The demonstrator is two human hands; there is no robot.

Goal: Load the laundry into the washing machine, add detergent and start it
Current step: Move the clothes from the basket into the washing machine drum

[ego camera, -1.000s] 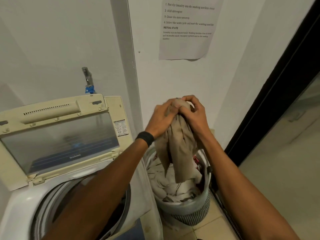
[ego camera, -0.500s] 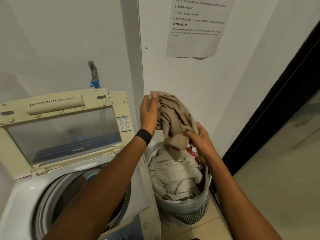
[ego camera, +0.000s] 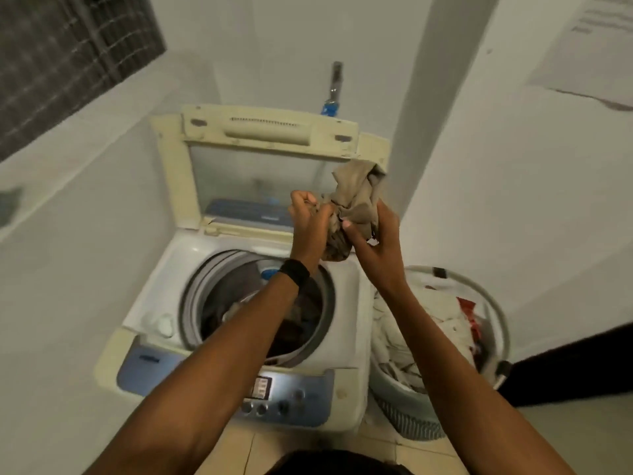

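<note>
Head view, looking down on a top-loading washer [ego camera: 349,303] in a white-walled corner.

The lid [ego camera: 267,130] stands raised at the back, its clear pane facing the camera. The round drum [ego camera: 202,296] lies open below it. Dark clothes [ego camera: 301,323] lie inside the drum, partly hidden by the left forearm.

Both hands hold one beige cloth [ego camera: 359,193], bunched, in the air in front of the lid and above the rear right edge of the drum opening. The cloth touches neither the drum nor the basket.
- The left hand [ego camera: 310,221] has its fingers curled tight around the cloth's left end. A black wristband [ego camera: 295,274] sits on that wrist.
- The right hand [ego camera: 376,241] grasps the cloth from the right and below. The thumb presses on the front of the fabric and the fingers wrap behind it.
- A darker fold of the cloth hangs between the two palms.

The panel [ego camera: 291,395], blue with a small display and round knobs, runs along the washer's front edge.

The basket [ego camera: 397,392] stands on the tiled floor just beside the washer, on its right. It holds laundry [ego camera: 442,313], mostly white, with a red item [ego camera: 467,310] at the far side. The right forearm crosses over it.

A tap [ego camera: 335,80] with a blue fitting rises on the wall behind the lid. A printed sheet [ego camera: 589,46] hangs on the right wall, its text too blurred to read. A dark grille [ego camera: 68,53] fills the upper left.
</note>
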